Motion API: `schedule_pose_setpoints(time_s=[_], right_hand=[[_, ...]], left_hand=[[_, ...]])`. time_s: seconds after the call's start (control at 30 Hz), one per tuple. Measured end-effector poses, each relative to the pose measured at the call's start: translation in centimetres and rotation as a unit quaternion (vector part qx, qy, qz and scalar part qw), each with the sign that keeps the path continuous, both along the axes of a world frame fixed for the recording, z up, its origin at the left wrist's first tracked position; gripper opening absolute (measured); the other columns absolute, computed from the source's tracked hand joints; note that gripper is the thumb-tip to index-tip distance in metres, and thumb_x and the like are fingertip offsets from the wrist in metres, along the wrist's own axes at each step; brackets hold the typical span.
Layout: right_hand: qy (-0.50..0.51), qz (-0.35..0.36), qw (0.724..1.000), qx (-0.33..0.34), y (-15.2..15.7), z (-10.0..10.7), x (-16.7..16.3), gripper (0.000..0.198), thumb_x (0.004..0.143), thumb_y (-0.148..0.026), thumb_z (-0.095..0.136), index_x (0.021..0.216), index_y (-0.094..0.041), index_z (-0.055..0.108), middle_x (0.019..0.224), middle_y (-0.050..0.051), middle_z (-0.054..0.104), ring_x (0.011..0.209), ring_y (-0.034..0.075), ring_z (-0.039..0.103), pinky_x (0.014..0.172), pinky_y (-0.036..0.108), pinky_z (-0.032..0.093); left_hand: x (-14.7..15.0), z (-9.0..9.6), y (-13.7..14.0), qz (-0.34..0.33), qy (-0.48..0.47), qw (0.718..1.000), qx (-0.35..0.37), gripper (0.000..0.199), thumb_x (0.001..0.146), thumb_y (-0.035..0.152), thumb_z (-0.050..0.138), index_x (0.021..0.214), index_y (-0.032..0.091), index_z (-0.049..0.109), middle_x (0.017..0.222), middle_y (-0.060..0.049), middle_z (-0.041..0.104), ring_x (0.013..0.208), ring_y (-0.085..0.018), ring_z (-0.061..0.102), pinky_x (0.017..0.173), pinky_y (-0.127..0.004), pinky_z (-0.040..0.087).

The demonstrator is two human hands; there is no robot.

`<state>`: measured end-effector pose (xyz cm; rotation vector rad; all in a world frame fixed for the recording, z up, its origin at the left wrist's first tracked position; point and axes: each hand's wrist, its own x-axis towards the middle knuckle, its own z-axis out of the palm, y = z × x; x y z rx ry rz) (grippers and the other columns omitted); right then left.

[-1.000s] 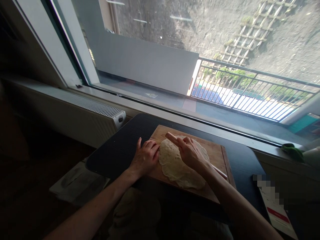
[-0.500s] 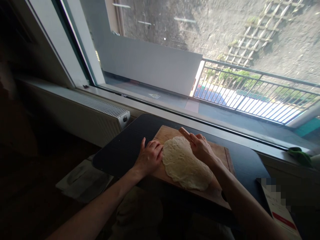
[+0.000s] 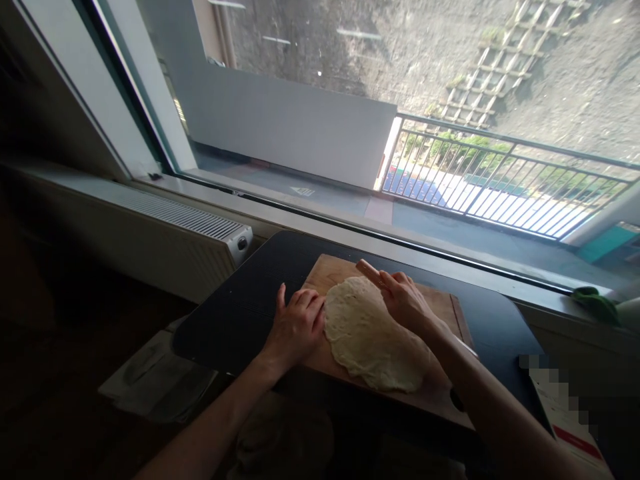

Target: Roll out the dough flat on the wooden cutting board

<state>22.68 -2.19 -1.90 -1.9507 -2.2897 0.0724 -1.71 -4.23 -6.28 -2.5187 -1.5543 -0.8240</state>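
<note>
A flat, rolled-out sheet of dough [image 3: 373, 340], irregular in outline and thin at the edges, lies on a wooden cutting board [image 3: 327, 267]. My left hand [image 3: 297, 323] rests on the board's left part, thumb apart, fingertips against the dough's left edge. Wrapped round a wooden rolling pin [image 3: 369, 270], my right hand [image 3: 404, 300] is over the dough's upper right side. One end of the pin sticks out past my fingers; my hand and forearm hide most of the rest.
The board lies on a dark table [image 3: 235, 307] against a window sill [image 3: 345, 223]. A white radiator [image 3: 215, 233] stands to the left. At the right are a green item [image 3: 595, 305] on the sill and a partly blurred box with a red stripe [image 3: 577, 440].
The view has shifted slightly. Both hands keep nearly the same places, the right still round the rolling pin. A pale strip now shows beyond my right forearm.
</note>
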Motion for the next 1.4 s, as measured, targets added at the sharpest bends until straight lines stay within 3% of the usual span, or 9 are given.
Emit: schedule_pose_setpoints(time_s=[0.13, 0.4, 0.53, 0.93, 1.07, 1.23, 1.4], right_hand=[[0.037, 0.011, 0.999, 0.013, 0.4, -0.4, 0.9, 0.038, 0.093, -0.027, 0.038, 0.131, -0.026, 0.045, 0.111, 0.008, 0.052, 0.098, 0.019, 0.048, 0.08, 0.028, 0.035], [0.04, 0.008, 0.999, 0.006, -0.4, -0.3, -0.4, 0.037, 0.093, -0.027, 0.035, 0.128, -0.025, 0.047, 0.108, 0.008, 0.054, 0.098, 0.02, 0.048, 0.077, 0.029, 0.035], [0.046, -0.007, 0.999, -0.005, -0.5, 0.2, -0.2, 0.044, 0.093, -0.022, 0.034, 0.136, -0.03, 0.04, 0.111, 0.007, 0.052, 0.1, 0.02, 0.047, 0.081, 0.03, 0.034], [0.035, -0.038, 0.999, -0.011, -1.3, 1.4, 3.7, 0.054, 0.091, -0.019, 0.037, 0.143, -0.029, 0.031, 0.11, 0.009, 0.053, 0.099, 0.022, 0.048, 0.085, 0.033, 0.031], [0.028, -0.07, 0.997, -0.001, -1.7, 1.1, 4.3, 0.05, 0.092, -0.02, 0.036, 0.141, -0.029, 0.034, 0.112, 0.01, 0.053, 0.101, 0.023, 0.047, 0.085, 0.034, 0.032], [0.03, -0.095, 0.995, 0.009, -1.9, 0.3, 5.5, 0.038, 0.094, -0.024, 0.032, 0.127, -0.025, 0.049, 0.108, 0.01, 0.054, 0.097, 0.022, 0.049, 0.08, 0.031, 0.035], [0.023, -0.102, 0.994, 0.029, -2.5, -0.3, 6.8, 0.038, 0.093, -0.024, 0.034, 0.128, -0.023, 0.047, 0.109, 0.01, 0.054, 0.101, 0.022, 0.048, 0.084, 0.031, 0.034]], left_hand=[[-0.2, -0.1, 0.2, -0.004, 0.003, 1.0, 0.001, 0.028, 0.089, 0.024, 0.043, 0.112, 0.024, 0.059, 0.115, -0.007, 0.061, 0.113, -0.024, 0.051, 0.111, -0.06, 0.008], [-0.2, -0.2, 0.4, -0.008, 0.019, 1.0, 0.007, 0.028, 0.09, 0.027, 0.043, 0.113, 0.024, 0.059, 0.115, -0.007, 0.062, 0.112, -0.025, 0.052, 0.11, -0.061, 0.008], [-0.2, -0.3, 0.6, -0.007, 0.026, 1.0, 0.014, 0.029, 0.089, 0.027, 0.043, 0.112, 0.025, 0.06, 0.114, -0.007, 0.063, 0.111, -0.025, 0.054, 0.11, -0.06, 0.01], [-0.3, -0.8, 1.0, -0.009, 0.057, 0.998, 0.032, 0.03, 0.089, 0.03, 0.043, 0.112, 0.025, 0.06, 0.115, -0.007, 0.063, 0.109, -0.026, 0.055, 0.108, -0.061, 0.012], [-0.4, -0.9, 1.0, -0.012, 0.059, 0.997, 0.039, 0.03, 0.088, 0.03, 0.043, 0.112, 0.025, 0.06, 0.115, -0.008, 0.063, 0.108, -0.026, 0.055, 0.108, -0.061, 0.012], [-0.4, -1.0, 1.2, -0.011, 0.066, 0.997, 0.041, 0.03, 0.088, 0.031, 0.043, 0.112, 0.024, 0.06, 0.115, -0.007, 0.063, 0.107, -0.025, 0.055, 0.108, -0.06, 0.011], [-0.4, -1.0, 1.2, -0.005, 0.068, 0.997, 0.039, 0.03, 0.088, 0.031, 0.043, 0.112, 0.024, 0.059, 0.115, -0.007, 0.063, 0.107, -0.025, 0.055, 0.109, -0.06, 0.011]])
